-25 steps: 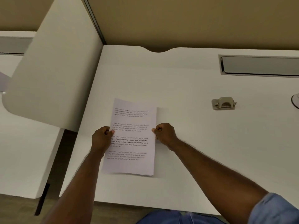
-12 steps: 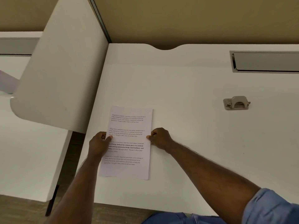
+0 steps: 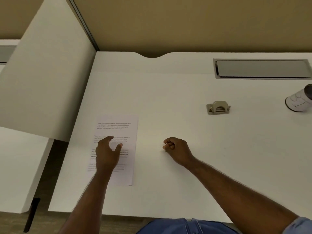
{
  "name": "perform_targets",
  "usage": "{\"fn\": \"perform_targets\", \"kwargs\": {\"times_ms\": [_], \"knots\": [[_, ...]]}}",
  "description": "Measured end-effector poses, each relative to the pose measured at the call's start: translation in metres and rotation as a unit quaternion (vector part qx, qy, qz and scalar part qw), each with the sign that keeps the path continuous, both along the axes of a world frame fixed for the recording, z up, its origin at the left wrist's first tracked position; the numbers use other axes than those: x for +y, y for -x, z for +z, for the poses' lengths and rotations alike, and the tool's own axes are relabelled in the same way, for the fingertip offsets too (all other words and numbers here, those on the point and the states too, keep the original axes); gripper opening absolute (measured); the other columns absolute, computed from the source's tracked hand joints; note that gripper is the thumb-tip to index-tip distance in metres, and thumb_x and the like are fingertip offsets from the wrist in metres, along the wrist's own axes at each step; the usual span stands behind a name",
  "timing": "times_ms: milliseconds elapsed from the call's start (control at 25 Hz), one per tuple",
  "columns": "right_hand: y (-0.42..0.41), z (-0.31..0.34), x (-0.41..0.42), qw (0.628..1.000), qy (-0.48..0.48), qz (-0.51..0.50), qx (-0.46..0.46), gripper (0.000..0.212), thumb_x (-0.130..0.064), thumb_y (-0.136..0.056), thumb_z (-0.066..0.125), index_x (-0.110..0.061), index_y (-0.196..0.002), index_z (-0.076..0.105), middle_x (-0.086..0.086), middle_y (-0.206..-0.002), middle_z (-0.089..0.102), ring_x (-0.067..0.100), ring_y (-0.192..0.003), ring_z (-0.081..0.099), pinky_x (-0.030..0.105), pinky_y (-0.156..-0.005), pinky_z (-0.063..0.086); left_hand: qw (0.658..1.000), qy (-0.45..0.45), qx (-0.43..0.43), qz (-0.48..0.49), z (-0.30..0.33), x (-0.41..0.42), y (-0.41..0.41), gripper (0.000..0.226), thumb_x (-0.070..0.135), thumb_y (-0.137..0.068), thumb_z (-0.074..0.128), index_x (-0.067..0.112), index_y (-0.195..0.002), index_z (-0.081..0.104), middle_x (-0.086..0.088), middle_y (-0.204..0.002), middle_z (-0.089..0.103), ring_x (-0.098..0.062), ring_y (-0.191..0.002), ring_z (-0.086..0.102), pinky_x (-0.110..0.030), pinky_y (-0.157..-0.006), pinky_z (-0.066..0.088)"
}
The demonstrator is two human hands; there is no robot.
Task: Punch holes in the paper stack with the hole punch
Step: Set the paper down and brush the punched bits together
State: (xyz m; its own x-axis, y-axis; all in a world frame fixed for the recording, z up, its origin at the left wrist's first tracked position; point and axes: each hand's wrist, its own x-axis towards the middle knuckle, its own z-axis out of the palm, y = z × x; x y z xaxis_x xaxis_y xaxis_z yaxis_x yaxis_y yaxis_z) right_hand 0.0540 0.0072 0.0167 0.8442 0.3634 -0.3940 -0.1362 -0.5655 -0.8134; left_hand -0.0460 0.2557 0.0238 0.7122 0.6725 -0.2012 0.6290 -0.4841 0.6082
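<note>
Paper stack (image 3: 116,132): lies flat on the white surface (image 3: 168,98), printed side up, long edges running away from the person. The hole punch (image 3: 218,108) is taken as landmark; the stack sits well to its left and nearer the person.

Handling, by judgement: the stack looks thin, a few sheets at most, though the count cannot be read. It should be light and limp, and likely to slide on the smooth surface and fan out of register. Best taken by a long edge near its middle, pinched thumb over fingers, with the edges squared before entering the punch slot.

Hole punch: small, metal-looking, with an arched lever over a flat base; apparently stiff and heavy enough to stay put under a press. Nothing touches it.

Hands: the left hand (image 3: 107,153) is over the middle of the stack, fingers spread and loose, grasping nothing; whether the palm presses the sheet cannot be told. The right hand (image 3: 177,149) is between stack and punch, curled into a loose fist, apparently holding nothing, clear of both.

Containers: a white cup-like vessel with a dark lid (image 3: 299,101) is right of the punch at the frame edge; contents not visible. A closed grey cable tray (image 3: 261,68) is set into the surface beyond the punch.
</note>
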Motion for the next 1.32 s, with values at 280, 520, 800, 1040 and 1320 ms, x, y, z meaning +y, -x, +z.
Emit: {"fn": "perform_targets", "kwargs": {"times_ms": [280, 520, 800, 1040, 1320], "knots": [[-0.009, 0.003, -0.186, 0.990, 0.054, -0.096, -0.085, 0.015, -0.004, -0.085, 0.059, -0.011, -0.095, 0.068, 0.001, -0.087, 0.070, 0.006, -0.076, 0.064, 0.002, -0.069, 0.043, 0.997, -0.039, 0.005, -0.065, 0.009, -0.162, -0.025, 0.041, 0.027, -0.081, 0.073, 0.018, -0.119, 0.061, -0.003, -0.123, 0.062, -0.028, -0.118, 0.052, -0.049, -0.091, 0.042], [-0.034, -0.017, -0.293, 0.977, 0.098, -0.128, -0.138, 0.018, -0.001, -0.088, 0.054, -0.005, -0.099, 0.067, 0.011, -0.101, 0.070, 0.018, -0.090, 0.062, 0.022, -0.082, 0.044, 0.989, -0.013, 0.040, -0.142, -0.010, -0.274, -0.036, 0.044, 0.032, -0.083, 0.069, 0.022, -0.124, 0.056, 0.000, -0.129, 0.056, -0.025, -0.123, 0.048, -0.044, -0.094, 0.038], [-0.045, -0.036, -0.312, 0.977, 0.115, 0.013, -0.180, 0.030, 0.007, -0.084, 0.048, -0.001, -0.110, 0.062, 0.016, -0.109, 0.065, 0.031, -0.103, 0.059, 0.033, -0.092, 0.043, 0.959, -0.027, 0.144, -0.241, -0.041, -0.324, -0.035, 0.099, 0.064, -0.080, 0.055, 0.018, -0.152, 0.004, -0.005, -0.162, -0.005, -0.026, -0.148, -0.002, -0.049, -0.117, 0.011], [-0.028, -0.045, -0.311, 0.978, 0.113, 0.083, -0.158, 0.056, -0.012, -0.093, 0.047, -0.010, -0.145, 0.026, 0.008, -0.152, 0.031, 0.022, -0.141, 0.027, 0.024, -0.113, 0.017, 0.935, -0.075, 0.198, -0.285, -0.059, -0.319, -0.060, 0.118, 0.094, -0.064, 0.026, 0.025, -0.146, -0.024, 0.001, -0.153, -0.034, -0.026, -0.142, -0.029, -0.053, -0.115, -0.010], [-0.019, -0.053, -0.311, 0.974, 0.157, 0.120, -0.111, 0.071, -0.034, -0.095, 0.042, -0.019, -0.148, -0.003, 0.009, -0.159, 0.002, 0.020, -0.146, 0.006, 0.032, -0.114, 0.016, 0.918, -0.112, 0.184, -0.333, -0.065, -0.364, -0.061, 0.119, 0.099, -0.058, 0.023, 0.035, -0.143, -0.029, 0.003, -0.152, -0.038, -0.026, -0.138, -0.038, -0.059, -0.109, -0.019]]}}
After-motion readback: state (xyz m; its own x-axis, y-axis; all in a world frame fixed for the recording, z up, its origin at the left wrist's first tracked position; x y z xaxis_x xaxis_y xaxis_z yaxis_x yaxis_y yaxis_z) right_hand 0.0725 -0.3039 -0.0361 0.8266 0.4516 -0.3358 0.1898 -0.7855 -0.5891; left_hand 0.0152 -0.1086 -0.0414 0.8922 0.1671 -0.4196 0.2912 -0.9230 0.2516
